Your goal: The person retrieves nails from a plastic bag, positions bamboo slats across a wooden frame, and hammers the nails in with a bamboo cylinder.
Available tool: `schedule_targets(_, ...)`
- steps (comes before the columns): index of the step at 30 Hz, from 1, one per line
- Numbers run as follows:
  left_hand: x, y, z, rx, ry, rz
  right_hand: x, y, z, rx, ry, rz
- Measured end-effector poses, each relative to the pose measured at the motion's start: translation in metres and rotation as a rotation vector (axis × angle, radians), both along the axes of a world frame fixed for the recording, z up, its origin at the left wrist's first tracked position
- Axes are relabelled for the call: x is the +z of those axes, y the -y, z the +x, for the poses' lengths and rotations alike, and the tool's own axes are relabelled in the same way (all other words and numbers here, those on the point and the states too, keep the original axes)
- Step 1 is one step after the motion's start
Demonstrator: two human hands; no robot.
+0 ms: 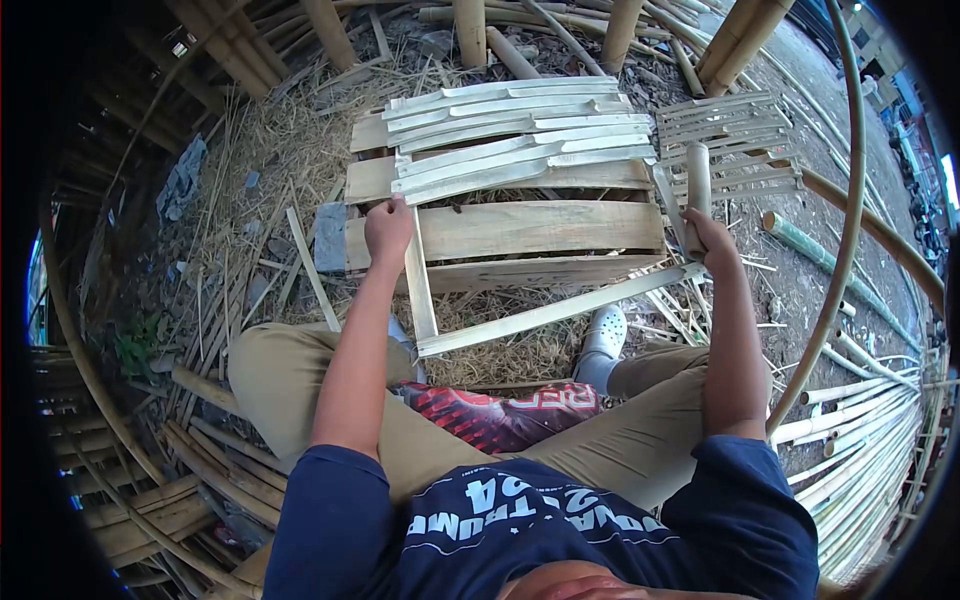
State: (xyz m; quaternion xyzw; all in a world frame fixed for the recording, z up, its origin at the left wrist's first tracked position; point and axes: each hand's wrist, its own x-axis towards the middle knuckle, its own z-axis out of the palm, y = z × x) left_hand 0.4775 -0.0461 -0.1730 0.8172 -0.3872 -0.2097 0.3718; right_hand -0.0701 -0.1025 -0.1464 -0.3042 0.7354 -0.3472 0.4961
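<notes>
A bamboo slat frame [520,125] lies across a low wooden pallet-like bench [500,230]. Several pale split slats run side to side on it, and two side rails come toward me, joined at the near end by a crosswise bamboo strip [560,310]. My left hand [388,232] is closed at the frame's left side rail [420,285], thumb near the end of the closest slat. At the right side, my right hand [712,240] wraps round a short thick bamboo rod [698,175], held roughly upright beside the right rail.
Another slatted bamboo piece [730,140] lies on the ground at the right. A grey block [330,237] touches the bench's left side. Bamboo poles [850,265] and split strips [860,425] lie at right. Shavings [270,150] cover the ground. A curved bamboo hoop [853,200] rises at right.
</notes>
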Motion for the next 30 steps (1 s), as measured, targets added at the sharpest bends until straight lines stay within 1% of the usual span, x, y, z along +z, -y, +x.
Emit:
schedule_targets(1, -0.001, -0.002, -0.006, 0.037, 0.044, -0.048, 0.001, 0.002, -0.001, -0.006, 0.062, -0.024)
schedule_targets(5, -0.001, -0.006, -0.011, 0.036, 0.098, -0.15, 0.021, 0.002, 0.012, -0.021, -0.134, -0.118)
schedule_targets(8, -0.004, -0.005, -0.005, 0.065, 0.065, -0.151, 0.035, 0.007, 0.021, 0.039, -0.125, -0.247)
schedule_targets(12, -0.003, -0.007, 0.005, 0.123, 0.068, -0.163, 0.051, 0.027, 0.04, 0.059, -0.104, -0.3)
schedule_targets(14, -0.008, -0.007, 0.01, 0.175, 0.043, -0.235, 0.042, 0.053, 0.042, 0.102, -0.138, -0.343)
schedule_targets(16, -0.001, -0.01, 0.012, 0.223, 0.033, -0.278, 0.044, 0.07, 0.056, 0.118, -0.165, -0.408)
schedule_targets(17, 0.002, -0.013, 0.012, 0.245, 0.034, -0.287, 0.046, 0.075, 0.06, 0.163, -0.123, -0.428)
schedule_targets(21, 0.004, -0.011, 0.019, 0.313, -0.018, -0.386, 0.053, 0.103, 0.087, 0.22, -0.22, -0.418)
schedule_targets(23, 0.004, -0.014, 0.021, 0.341, -0.009, -0.371, 0.051, 0.118, 0.098, 0.242, -0.274, -0.411)
schedule_targets(25, 0.011, -0.017, 0.015, 0.382, 0.009, -0.351, 0.04, 0.133, 0.108, 0.26, -0.308, -0.451)
schedule_targets(27, 0.016, -0.02, 0.012, 0.405, -0.033, -0.369, 0.029, 0.149, 0.116, 0.287, -0.376, -0.451)
schedule_targets(28, 0.015, -0.021, 0.012, 0.417, -0.055, -0.374, 0.023, 0.154, 0.117, 0.296, -0.365, -0.446)
schedule_targets(29, 0.009, -0.018, 0.013, 0.431, -0.014, -0.447, 0.016, 0.159, 0.118, 0.306, -0.354, -0.442)
schedule_targets(30, 0.006, -0.019, 0.015, 0.437, -0.006, -0.449, 0.015, 0.158, 0.125, 0.316, -0.342, -0.438)
